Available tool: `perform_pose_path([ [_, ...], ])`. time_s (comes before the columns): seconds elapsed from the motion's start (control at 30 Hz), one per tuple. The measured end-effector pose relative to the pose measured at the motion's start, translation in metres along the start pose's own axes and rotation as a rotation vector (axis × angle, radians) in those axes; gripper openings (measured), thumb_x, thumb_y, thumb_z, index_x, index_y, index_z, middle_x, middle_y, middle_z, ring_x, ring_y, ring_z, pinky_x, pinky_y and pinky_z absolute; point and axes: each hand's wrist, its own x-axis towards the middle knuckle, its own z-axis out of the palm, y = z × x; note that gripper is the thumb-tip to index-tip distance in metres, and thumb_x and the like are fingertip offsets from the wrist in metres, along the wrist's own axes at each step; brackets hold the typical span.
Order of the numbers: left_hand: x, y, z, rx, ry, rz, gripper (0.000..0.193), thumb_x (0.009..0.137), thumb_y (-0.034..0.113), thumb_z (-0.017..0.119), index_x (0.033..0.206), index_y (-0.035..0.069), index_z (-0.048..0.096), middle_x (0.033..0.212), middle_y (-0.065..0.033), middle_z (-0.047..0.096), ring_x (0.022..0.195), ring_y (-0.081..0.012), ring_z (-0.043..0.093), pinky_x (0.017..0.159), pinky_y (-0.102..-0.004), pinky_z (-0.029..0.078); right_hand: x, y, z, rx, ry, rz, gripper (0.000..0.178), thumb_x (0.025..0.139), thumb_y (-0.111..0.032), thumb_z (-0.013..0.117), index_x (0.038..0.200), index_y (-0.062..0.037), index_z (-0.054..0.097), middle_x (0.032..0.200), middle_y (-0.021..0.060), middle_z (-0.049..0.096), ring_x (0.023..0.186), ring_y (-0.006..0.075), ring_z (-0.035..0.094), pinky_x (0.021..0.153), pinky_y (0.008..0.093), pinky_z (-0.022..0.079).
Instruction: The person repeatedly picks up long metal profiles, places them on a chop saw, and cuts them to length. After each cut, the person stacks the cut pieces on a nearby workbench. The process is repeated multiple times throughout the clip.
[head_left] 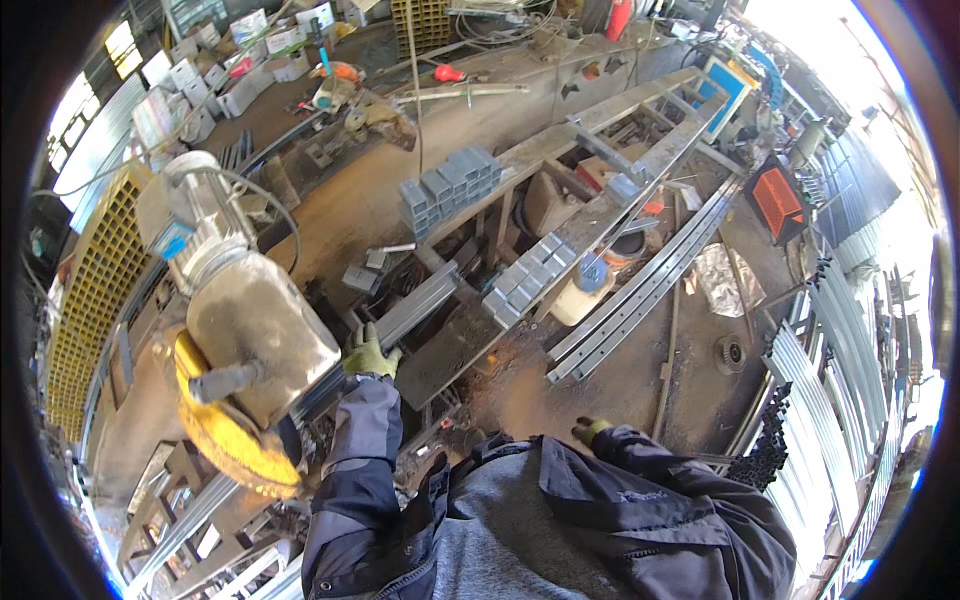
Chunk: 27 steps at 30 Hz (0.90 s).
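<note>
— What do the left hand (368, 355)'s fingers hold?
— They're clenched on a grey steel tube (412, 310) (long axis running up-right from the fingers, along the saw's table (450, 350)).
— The right hand (590, 430)?
— Gloved, low beside the jacket; grip unclear.

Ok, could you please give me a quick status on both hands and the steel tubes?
Left hand gloved, resting on steel tubes beside chop saw. Right hand gloved, free at the side. Cut tube pieces lie ahead.
</note>
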Motion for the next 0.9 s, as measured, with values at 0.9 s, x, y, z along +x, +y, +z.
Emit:
perform_pose_path([
  [0.9,0.16,0.225,0.002,0.18,-0.176,0.224,0.094,0.087,0.058,0.099,0.16,0.005,0.07,0.15,-0.0186,0.07,0.142,-0.0446,0.067,0.119,-0.0558,0.057,0.153,-0.162,-0.381,0.124,0.908,-0.839,0.074,0.095,-0.004,0.075,0.168,-0.0015,0.06,0.176,0.0307,0.056,0.167,0.0528,0.048,0.137,0.0566,0.045],
])
